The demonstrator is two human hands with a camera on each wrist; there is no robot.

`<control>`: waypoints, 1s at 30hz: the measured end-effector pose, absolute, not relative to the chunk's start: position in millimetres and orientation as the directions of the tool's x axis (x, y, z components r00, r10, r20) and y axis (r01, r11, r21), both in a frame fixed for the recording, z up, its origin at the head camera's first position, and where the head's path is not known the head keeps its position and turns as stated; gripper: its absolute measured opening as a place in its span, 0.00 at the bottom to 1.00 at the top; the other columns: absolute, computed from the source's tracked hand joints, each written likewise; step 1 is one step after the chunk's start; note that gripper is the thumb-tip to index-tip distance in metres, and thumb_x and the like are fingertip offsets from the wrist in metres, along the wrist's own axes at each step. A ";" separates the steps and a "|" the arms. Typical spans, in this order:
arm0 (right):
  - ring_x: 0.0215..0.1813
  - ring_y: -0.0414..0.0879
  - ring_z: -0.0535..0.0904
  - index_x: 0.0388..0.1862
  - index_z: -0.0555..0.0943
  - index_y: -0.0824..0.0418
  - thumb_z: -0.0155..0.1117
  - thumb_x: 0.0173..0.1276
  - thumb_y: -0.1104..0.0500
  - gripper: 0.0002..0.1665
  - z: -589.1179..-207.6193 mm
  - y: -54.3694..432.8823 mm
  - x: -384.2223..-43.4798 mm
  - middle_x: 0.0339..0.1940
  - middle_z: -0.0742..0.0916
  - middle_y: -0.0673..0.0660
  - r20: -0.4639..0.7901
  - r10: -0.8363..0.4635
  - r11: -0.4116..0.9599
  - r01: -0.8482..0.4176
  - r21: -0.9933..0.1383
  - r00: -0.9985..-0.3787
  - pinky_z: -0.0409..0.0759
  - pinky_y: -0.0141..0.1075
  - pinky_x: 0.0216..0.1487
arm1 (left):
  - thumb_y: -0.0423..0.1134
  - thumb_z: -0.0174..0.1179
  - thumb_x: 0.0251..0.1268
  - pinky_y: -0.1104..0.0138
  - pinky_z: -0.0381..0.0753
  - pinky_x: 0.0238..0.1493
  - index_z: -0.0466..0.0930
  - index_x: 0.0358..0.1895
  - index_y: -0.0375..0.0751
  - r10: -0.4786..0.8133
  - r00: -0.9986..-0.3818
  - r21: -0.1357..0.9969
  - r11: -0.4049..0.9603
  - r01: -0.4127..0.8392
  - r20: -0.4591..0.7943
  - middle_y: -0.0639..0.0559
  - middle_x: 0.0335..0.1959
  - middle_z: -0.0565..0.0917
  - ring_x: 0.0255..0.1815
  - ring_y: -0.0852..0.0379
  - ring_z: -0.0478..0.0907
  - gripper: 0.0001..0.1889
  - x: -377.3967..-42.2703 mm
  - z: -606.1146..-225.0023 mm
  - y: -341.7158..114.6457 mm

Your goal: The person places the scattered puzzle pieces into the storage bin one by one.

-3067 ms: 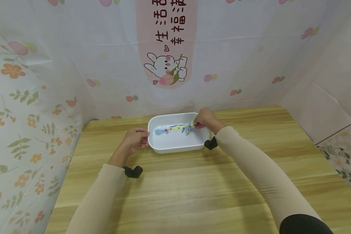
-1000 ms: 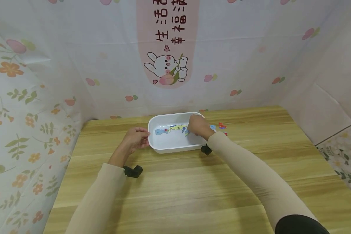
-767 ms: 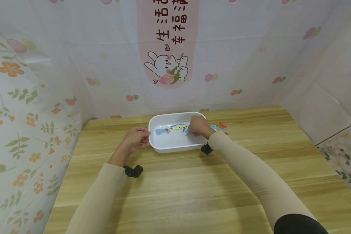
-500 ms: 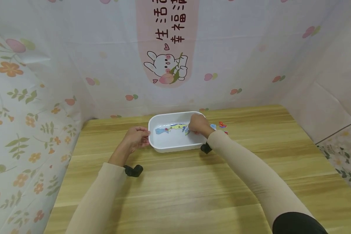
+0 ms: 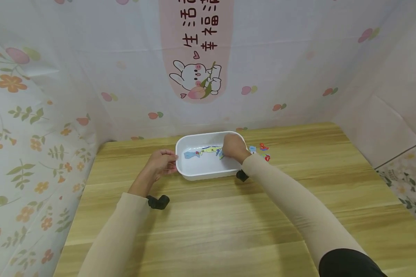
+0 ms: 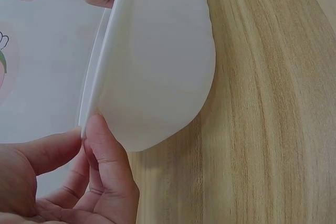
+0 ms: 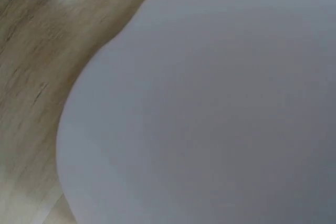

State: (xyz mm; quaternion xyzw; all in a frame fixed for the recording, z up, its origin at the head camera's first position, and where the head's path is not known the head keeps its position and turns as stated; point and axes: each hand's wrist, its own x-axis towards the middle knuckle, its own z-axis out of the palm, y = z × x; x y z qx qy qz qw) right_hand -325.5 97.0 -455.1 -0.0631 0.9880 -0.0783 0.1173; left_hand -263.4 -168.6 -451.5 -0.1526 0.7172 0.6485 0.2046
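The tray (image 5: 202, 165) sits at the back of the bench (image 5: 208, 231), near the printed cloth (image 5: 131, 77). The left hand (image 5: 162, 162) pinches its left rim between thumb and fingers. In its floor a blue piece (image 5: 192, 154), a yellow piece (image 5: 211, 149) and a mottled piece (image 5: 220, 154) run left to right in a row. The right hand (image 5: 234, 146) reaches down into the right end, knuckles up, just beside the mottled piece; I cannot tell whether it holds anything, since its fingers are hidden and the right wrist view is filled by tray wall. Outside that end, on the bench, lie a pale piece (image 5: 252, 149), a red piece (image 5: 264, 147) and a round red piece (image 5: 267, 157), with the right sleeve (image 5: 284, 192) passing just in front of them.

Three seconds ago the right hand was by the tray's back right corner, holding the mottled piece up at a slant, and its arm hid most of the outside pieces. The left hand has stayed put.
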 end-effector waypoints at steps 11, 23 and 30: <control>0.36 0.49 0.77 0.36 0.79 0.65 0.56 0.63 0.63 0.07 -447.8 97.9 -319.6 0.37 0.83 0.58 -0.215 -0.114 0.984 -0.081 -0.158 -0.970 0.80 0.41 0.44 | 0.33 0.57 0.70 0.68 0.85 0.32 0.71 0.55 0.31 0.064 -0.874 0.873 0.117 -0.474 -0.483 0.46 0.30 0.77 0.25 0.57 0.77 0.14 -262.8 -447.8 -165.0; 0.38 0.51 0.77 0.35 0.77 0.65 0.49 0.68 0.66 0.08 -455.8 98.4 -321.6 0.38 0.81 0.59 -0.199 -0.068 0.969 -0.017 -0.247 -0.978 0.79 0.39 0.38 | 0.32 0.57 0.69 0.69 0.85 0.31 0.73 0.50 0.35 0.050 -0.877 0.875 0.109 -0.472 -0.479 0.44 0.32 0.78 0.25 0.57 0.77 0.10 -261.6 -451.5 -166.5; 0.20 0.44 0.74 0.43 0.77 0.77 0.50 0.62 0.68 0.15 -445.1 102.8 -323.0 0.21 0.79 0.55 -0.236 -0.086 0.963 -0.020 -0.270 -0.968 0.71 0.30 0.19 | 0.32 0.57 0.69 0.69 0.85 0.30 0.73 0.50 0.34 0.041 -0.877 0.874 0.116 -0.471 -0.478 0.46 0.29 0.78 0.25 0.57 0.77 0.10 -261.3 -452.3 -167.6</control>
